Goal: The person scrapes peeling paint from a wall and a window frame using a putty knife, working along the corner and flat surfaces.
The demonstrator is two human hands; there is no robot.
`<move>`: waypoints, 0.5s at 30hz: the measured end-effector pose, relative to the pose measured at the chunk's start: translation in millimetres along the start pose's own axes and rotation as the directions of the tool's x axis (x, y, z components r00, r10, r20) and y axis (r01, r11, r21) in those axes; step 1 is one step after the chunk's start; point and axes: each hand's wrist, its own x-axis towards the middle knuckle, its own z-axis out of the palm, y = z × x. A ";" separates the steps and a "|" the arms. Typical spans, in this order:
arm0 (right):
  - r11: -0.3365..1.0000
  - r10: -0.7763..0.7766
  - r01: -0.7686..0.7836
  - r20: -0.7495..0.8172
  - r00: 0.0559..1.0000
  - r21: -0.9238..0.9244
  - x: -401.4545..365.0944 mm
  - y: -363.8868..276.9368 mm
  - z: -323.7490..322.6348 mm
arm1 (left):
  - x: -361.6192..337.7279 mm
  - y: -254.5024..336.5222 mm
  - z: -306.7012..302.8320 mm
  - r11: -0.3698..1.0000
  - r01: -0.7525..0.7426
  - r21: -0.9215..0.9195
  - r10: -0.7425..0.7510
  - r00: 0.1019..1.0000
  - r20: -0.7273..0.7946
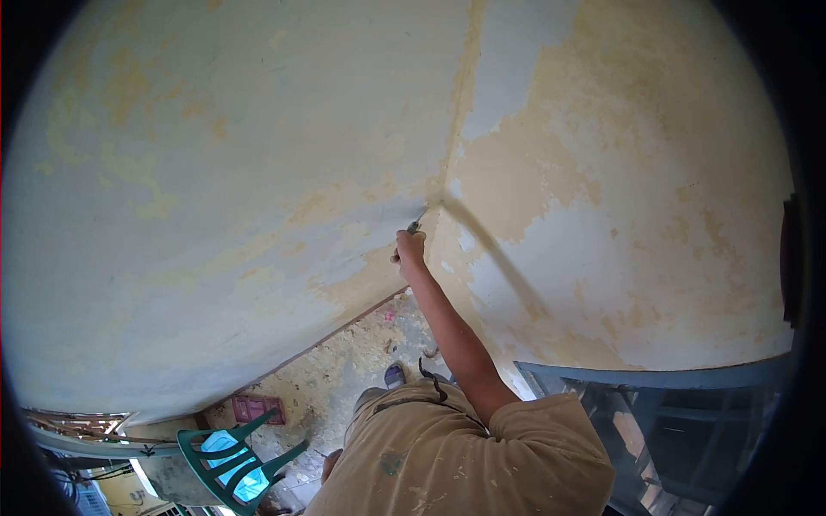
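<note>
My right hand point(409, 248) is stretched out to the wall corner point(440, 193), its fingers wrapped round the dark handle of a scraper point(416, 225). The thin blade points up and touches or nearly touches the left wall point(258, 172) beside the corner. Patches of yellowish base show through the pale coating on both walls. My left hand point(329, 464) is low beside my shirt, mostly hidden by it; its fingers cannot be made out.
On the floor point(331, 374), littered with flakes, are a green plastic chair point(225, 469) with something light blue on it and a pink crate point(258, 409). A blue-grey framed window point(688, 378) is at the lower right. My shoe point(394, 375) shows below.
</note>
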 end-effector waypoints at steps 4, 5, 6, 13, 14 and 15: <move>0.991 -0.097 0.097 0.002 0.995 -0.095 -13.0 6.5 4.0 | -4.9 -15.4 -5.9 0.996 0.091 0.019 -0.092 0.995 0.025; 0.980 -0.138 0.143 0.050 0.989 -0.135 -45.0 3.8 5.4 | -3.9 -15.3 -9.3 0.995 0.096 0.021 -0.096 0.995 0.025; 0.967 -0.169 0.184 0.095 0.981 -0.178 -62.4 3.0 4.4 | -4.1 -13.4 -12.7 0.995 0.099 0.018 -0.100 0.995 0.029; 0.996 -0.063 0.069 0.107 0.992 -0.052 -53.6 -11.8 -10.8 | 28.0 26.7 -50.7 0.988 -0.040 -0.150 0.038 0.999 -0.019; 0.996 -0.057 0.069 0.168 0.984 -0.063 -76.0 -11.7 -15.0 | 35.5 31.8 -56.1 0.979 -0.069 -0.192 0.064 0.997 -0.032; 0.993 -0.063 0.077 0.143 0.988 -0.092 -71.8 -16.5 -22.7 | 23.8 49.3 -54.5 0.984 -0.024 -0.177 0.014 0.998 -0.060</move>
